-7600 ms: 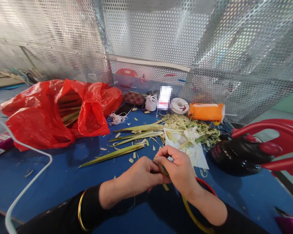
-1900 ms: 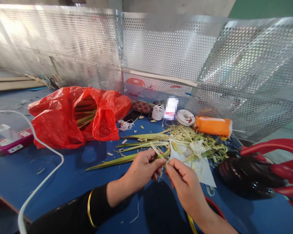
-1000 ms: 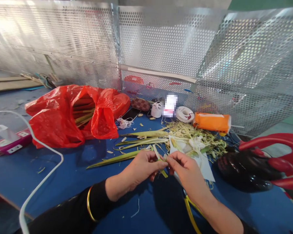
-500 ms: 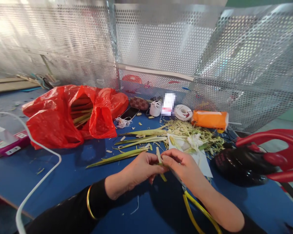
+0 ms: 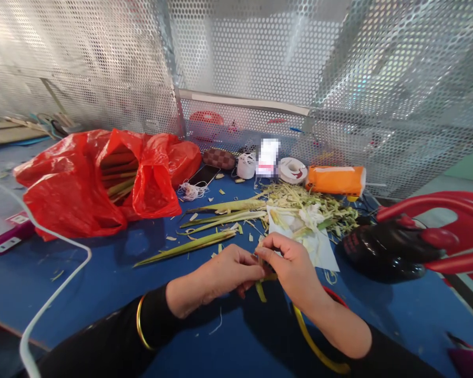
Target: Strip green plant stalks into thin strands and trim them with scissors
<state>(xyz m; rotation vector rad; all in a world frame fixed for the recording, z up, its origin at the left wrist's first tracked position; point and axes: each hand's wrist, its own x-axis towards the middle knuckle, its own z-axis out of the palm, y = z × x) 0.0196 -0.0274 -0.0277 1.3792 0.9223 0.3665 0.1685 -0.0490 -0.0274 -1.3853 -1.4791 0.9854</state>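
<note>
My left hand and my right hand meet above the blue table, fingers pinched together on a narrow green leaf strip. Its lower end hangs down between the two hands. Most of the strip is hidden by my fingers. Three long green leaves lie on the table just beyond my hands. A heap of leaf trimmings sits on white paper past my right hand.
A red plastic bag with leaf stalks lies at the left. A phone, thread spools, a tape roll and an orange packet line the perforated metal screen. A black and red object sits right; a white cable crosses left.
My hands have stayed together on the strip, dropping slightly toward me. The upright end seen above my fingers half a second ago is now tucked between them.
</note>
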